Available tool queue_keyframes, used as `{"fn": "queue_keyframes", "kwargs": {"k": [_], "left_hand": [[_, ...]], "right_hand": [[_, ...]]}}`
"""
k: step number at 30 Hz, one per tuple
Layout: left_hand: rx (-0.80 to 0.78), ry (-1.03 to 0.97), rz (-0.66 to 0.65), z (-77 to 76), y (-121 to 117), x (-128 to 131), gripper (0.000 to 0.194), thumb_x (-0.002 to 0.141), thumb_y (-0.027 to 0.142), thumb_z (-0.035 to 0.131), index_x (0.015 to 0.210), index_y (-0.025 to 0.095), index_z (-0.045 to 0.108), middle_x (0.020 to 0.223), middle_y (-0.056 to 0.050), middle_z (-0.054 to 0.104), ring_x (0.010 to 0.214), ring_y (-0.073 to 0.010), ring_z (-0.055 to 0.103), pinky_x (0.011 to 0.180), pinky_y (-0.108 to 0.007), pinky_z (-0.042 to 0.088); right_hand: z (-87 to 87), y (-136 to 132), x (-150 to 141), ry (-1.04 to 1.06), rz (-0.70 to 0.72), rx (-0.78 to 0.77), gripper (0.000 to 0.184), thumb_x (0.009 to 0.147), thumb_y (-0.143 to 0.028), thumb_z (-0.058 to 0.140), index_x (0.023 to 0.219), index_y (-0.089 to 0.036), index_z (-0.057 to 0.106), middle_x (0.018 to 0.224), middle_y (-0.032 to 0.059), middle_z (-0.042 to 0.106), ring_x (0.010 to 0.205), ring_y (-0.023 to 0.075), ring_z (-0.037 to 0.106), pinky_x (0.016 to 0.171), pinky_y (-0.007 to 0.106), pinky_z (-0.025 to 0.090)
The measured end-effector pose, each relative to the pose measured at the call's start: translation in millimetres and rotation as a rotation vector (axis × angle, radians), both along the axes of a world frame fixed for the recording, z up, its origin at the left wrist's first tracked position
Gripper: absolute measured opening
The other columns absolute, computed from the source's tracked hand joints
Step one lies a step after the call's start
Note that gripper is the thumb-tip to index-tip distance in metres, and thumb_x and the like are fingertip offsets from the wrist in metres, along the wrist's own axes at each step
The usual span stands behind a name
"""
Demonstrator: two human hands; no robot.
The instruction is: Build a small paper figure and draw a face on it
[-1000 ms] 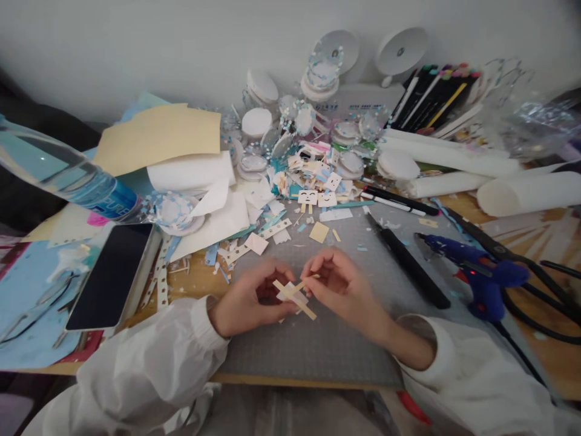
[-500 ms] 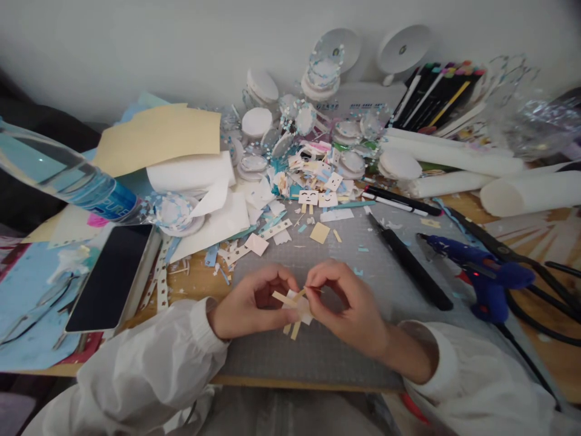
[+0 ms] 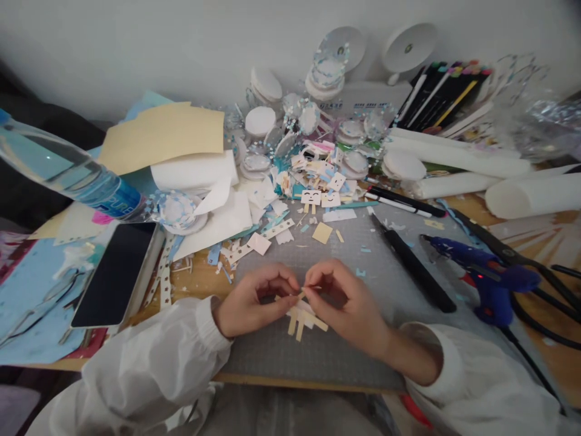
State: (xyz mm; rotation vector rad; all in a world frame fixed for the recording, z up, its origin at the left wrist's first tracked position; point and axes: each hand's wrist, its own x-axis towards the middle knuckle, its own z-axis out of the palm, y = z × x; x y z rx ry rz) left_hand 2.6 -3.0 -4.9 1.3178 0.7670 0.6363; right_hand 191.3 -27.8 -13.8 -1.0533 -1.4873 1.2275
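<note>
Both hands meet over the grey cutting mat (image 3: 318, 351), near its front edge. My left hand (image 3: 254, 300) pinches a small paper figure (image 3: 302, 318) made of a white body with tan strips hanging down like legs. My right hand (image 3: 340, 300) pinches the top of the same figure from the other side, thumb and forefinger pressed together. Finished little paper figures with drawn faces (image 3: 320, 198) lie at the far edge of the mat.
A blue glue gun (image 3: 481, 272) and a black pen (image 3: 411, 260) lie right of my hands. A phone (image 3: 115, 272) and a water bottle (image 3: 68, 172) are at the left. Paper scraps, foam discs (image 3: 258, 121), white rolls (image 3: 454, 157) and markers (image 3: 440, 91) crowd the back.
The paper figure has been turned in my fingers: the tan strips that crossed sideways now hang downward. Both hands stayed in place, pinching closer together.
</note>
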Motion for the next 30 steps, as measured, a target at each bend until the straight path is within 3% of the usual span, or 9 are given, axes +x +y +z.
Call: {"fn": "queue_keyframes", "kwargs": {"k": [5,9,20,30], "left_hand": [[-0.004,-0.01,0.004,0.1,0.7,-1.9,0.014,0.085,0.022,0.063,0.093,0.013,0.055,0.077,-0.003,0.065,0.066,-0.0097,0.061,0.063,-0.02,0.047],[0.024,-0.003,0.03,1.7,1.9,-3.1,0.014,0.085,0.022,0.064,0.092,0.013,0.056,0.077,-0.004,0.066,0.068,-0.0106,0.063,0.064,-0.02,0.048],[0.118,0.007,0.106,2.1,2.1,-3.7,0.015,0.083,0.024,0.066,0.087,0.014,0.055,0.074,-0.001,0.062,0.064,-0.0095,0.061,0.06,-0.019,0.048],[0.179,0.066,0.092,4.0,1.5,-3.8,0.012,0.082,0.022,0.065,0.085,0.014,0.057,0.072,-0.002,0.061,0.063,-0.0097,0.06,0.059,-0.019,0.048]], "right_hand": [[4.6,9.9,2.6,0.305,0.106,-0.398,0.016,0.087,-0.036,0.059,0.083,-0.021,0.056,0.077,-0.0019,0.054,0.063,0.0096,0.054,0.06,0.023,0.046],[5.0,15.1,5.2,0.416,0.199,-0.539,0.026,0.087,-0.042,0.058,0.078,-0.018,0.06,0.074,-0.0014,0.054,0.063,0.0093,0.053,0.061,0.023,0.046],[-2.4,16.0,5.9,0.379,0.304,-0.536,0.019,0.077,-0.031,0.073,0.084,-0.02,0.06,0.076,-0.0035,0.056,0.066,0.0088,0.054,0.06,0.021,0.045],[-2.2,17.3,10.4,0.246,0.352,-0.462,0.018,0.08,-0.031,0.069,0.088,-0.022,0.056,0.078,-0.0018,0.058,0.066,0.0101,0.055,0.059,0.023,0.047]]}}
